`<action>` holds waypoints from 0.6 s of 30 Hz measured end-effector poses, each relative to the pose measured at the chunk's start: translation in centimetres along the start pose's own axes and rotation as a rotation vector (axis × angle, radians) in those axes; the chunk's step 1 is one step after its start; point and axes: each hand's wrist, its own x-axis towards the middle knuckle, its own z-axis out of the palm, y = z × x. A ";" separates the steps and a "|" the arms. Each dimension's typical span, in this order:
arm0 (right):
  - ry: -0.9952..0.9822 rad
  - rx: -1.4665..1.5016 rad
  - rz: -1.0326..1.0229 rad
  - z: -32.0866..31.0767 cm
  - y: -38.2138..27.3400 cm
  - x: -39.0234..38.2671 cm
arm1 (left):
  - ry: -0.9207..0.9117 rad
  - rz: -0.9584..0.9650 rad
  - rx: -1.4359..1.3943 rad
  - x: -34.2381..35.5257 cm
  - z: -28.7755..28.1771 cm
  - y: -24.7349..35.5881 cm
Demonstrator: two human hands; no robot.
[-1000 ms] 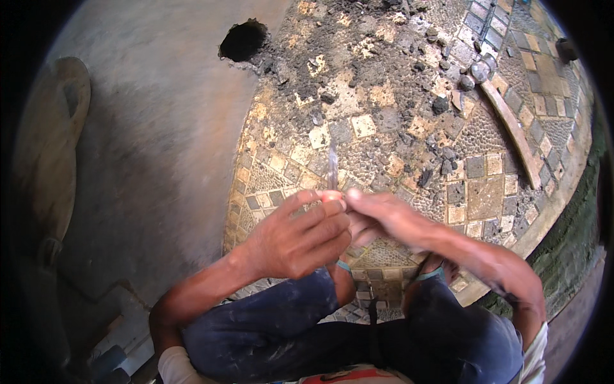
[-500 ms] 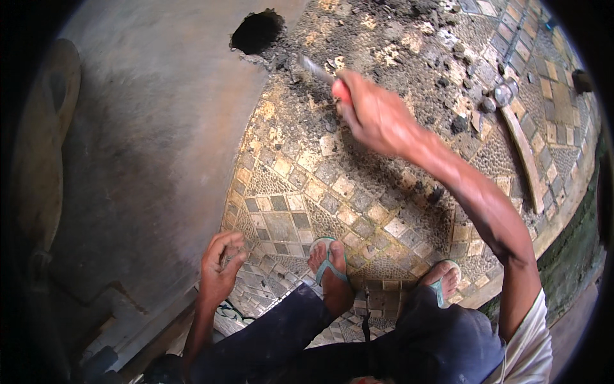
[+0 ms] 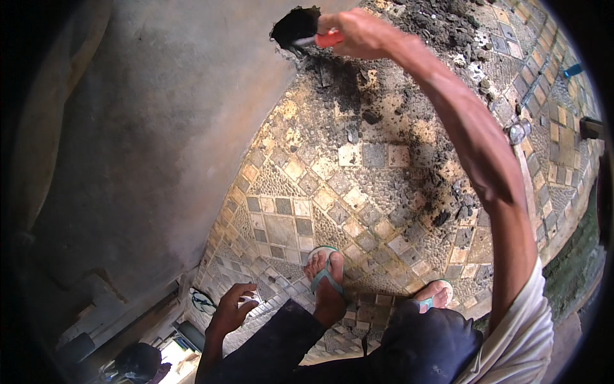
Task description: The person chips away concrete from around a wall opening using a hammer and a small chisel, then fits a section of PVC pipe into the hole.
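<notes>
My right hand point(image 3: 363, 33) is wrapped round a red-handled tool point(image 3: 329, 39) with a narrow metal blade. Its blade reaches into the dark, ragged hole point(image 3: 297, 27) at the foot of the grey wall, so the tip is hidden and the tool's exact kind cannot be told. Dark crumbled rubble point(image 3: 441, 22) lies on the floor beside that arm. Low on the left, above my knee, my left hand point(image 3: 231, 310) hangs with curved, parted fingers and nothing visible in it.
A hammer point(image 3: 519, 132) lies on the patterned tile floor point(image 3: 281, 227) to the right, its handle partly behind my arm. My sandalled feet point(image 3: 326, 269) stand below the rubble. A mossy strip point(image 3: 569, 275) runs past the floor's right edge. A small blue object point(image 3: 573, 70) lies far right.
My right hand has moved up and left, carrying the tool's blade from the rubble into the hole. My left hand is lower in view, its fingers more parted. The view itself has shifted.
</notes>
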 end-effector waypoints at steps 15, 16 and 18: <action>0.052 0.045 0.087 -2.3 1.5 -0.9 | 0.045 0.116 0.007 1.0 -0.9 2.2; 0.125 -0.019 0.106 -1.7 1.5 -1.3 | 0.048 0.118 -0.004 0.9 -1.0 2.1; 0.269 -0.079 0.275 0.1 -1.0 -1.2 | 0.044 0.113 0.023 1.0 -1.1 1.6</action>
